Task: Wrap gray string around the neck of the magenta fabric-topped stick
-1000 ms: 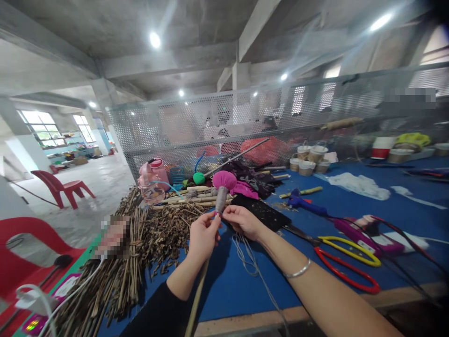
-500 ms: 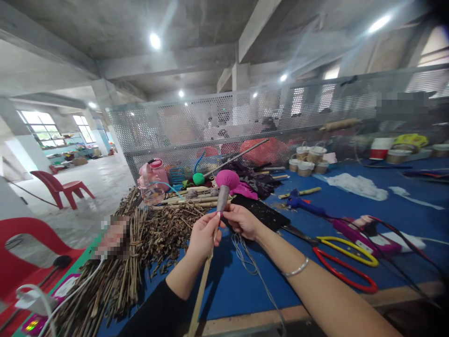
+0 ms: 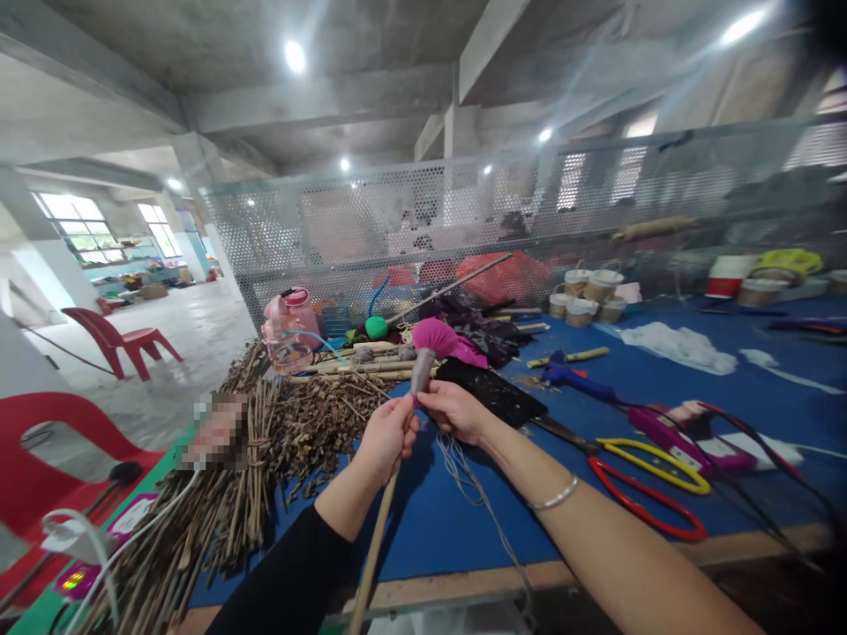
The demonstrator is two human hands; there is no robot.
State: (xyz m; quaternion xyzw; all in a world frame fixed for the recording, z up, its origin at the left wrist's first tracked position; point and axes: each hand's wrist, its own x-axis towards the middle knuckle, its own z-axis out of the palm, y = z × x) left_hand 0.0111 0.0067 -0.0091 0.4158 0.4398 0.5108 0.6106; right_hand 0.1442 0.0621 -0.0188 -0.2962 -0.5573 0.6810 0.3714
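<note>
My left hand (image 3: 389, 437) is closed round a thin wooden stick (image 3: 376, 547) that slants up from the table's front edge. A grey wrapped neck (image 3: 422, 372) tops the stick, and a rounded magenta fabric head (image 3: 433, 337) sits above it. Just below the neck, the fingertips of my right hand (image 3: 456, 413) are pinched together against the stick, touching my left fingers. Loose grey thread (image 3: 486, 503) hangs from beneath my right hand over the table edge; where it meets the fingertips is hidden.
Scissors (image 3: 652, 467) with yellow and red handles lie right on the blue table (image 3: 456, 547). Dried stalks (image 3: 231, 494) cover its left side. Behind stand a pink jug (image 3: 291, 326), a green ball (image 3: 377, 327) and small pots (image 3: 582, 300). A blue glue gun (image 3: 562, 372) lies right.
The magenta head and grey neck have turned and tilted slightly, the head leaning right. Both hands stay together at the neck, with the left fingers more wrapped round the stick.
</note>
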